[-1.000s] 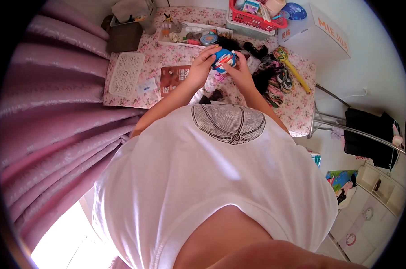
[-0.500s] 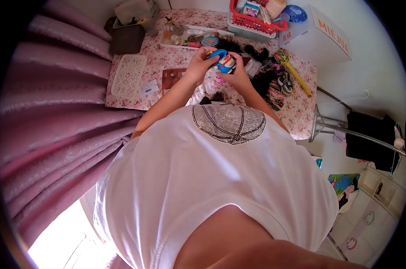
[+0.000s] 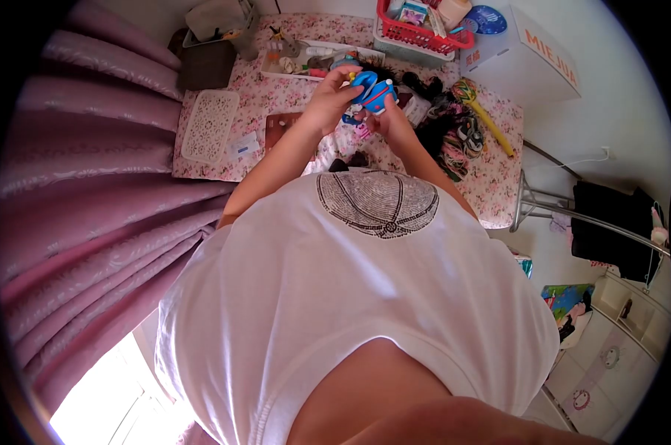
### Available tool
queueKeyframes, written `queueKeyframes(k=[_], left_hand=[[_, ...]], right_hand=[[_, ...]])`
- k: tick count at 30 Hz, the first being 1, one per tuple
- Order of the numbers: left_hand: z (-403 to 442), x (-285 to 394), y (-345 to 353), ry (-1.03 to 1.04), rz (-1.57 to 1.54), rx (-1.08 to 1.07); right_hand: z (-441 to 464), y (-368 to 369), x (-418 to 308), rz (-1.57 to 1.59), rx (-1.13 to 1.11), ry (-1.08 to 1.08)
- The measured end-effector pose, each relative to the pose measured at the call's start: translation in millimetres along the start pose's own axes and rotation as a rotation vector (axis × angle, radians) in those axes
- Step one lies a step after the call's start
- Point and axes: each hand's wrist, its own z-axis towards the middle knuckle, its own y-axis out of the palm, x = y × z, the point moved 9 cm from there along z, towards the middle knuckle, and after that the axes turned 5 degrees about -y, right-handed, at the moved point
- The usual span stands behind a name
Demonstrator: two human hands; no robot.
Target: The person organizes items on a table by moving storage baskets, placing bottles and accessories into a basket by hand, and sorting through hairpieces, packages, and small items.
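Over the flowered tabletop, both my hands hold a small blue cartoon figure (image 3: 380, 99) with a red band and white parts. A dark gap shows between its two blue parts. My left hand (image 3: 331, 102) is closed on its left part, thumb on the blue surface. From the right and below, my right hand (image 3: 392, 124) grips the body, with some fingers hidden. Just under the figure, near my right fingers, are a blue-and-white piece and a pink item (image 3: 362, 131), too small to make out. Beyond my hands lies black hair-like material (image 3: 380, 69).
A white tray (image 3: 274, 73) of small items lies behind my left hand. At the back stand a red basket (image 3: 417, 34) and a white box (image 3: 524, 63). Yarn-like strands (image 3: 458, 152) and a yellow stick (image 3: 495, 132) lie right; a white lattice mat (image 3: 211, 126) lies left.
The blue figure has been turned in my hands: its white front no longer faces me and the gap is plainer. My right hand has shifted slightly lower on it.
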Motion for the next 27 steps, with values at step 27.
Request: queueKeyframes(k=[27], left_hand=[[4.5,9.0,11.5,0.098,0.445,-0.163]], right_hand=[[-8.2,-13.9,10.8,-0.025,0.134,0.054]])
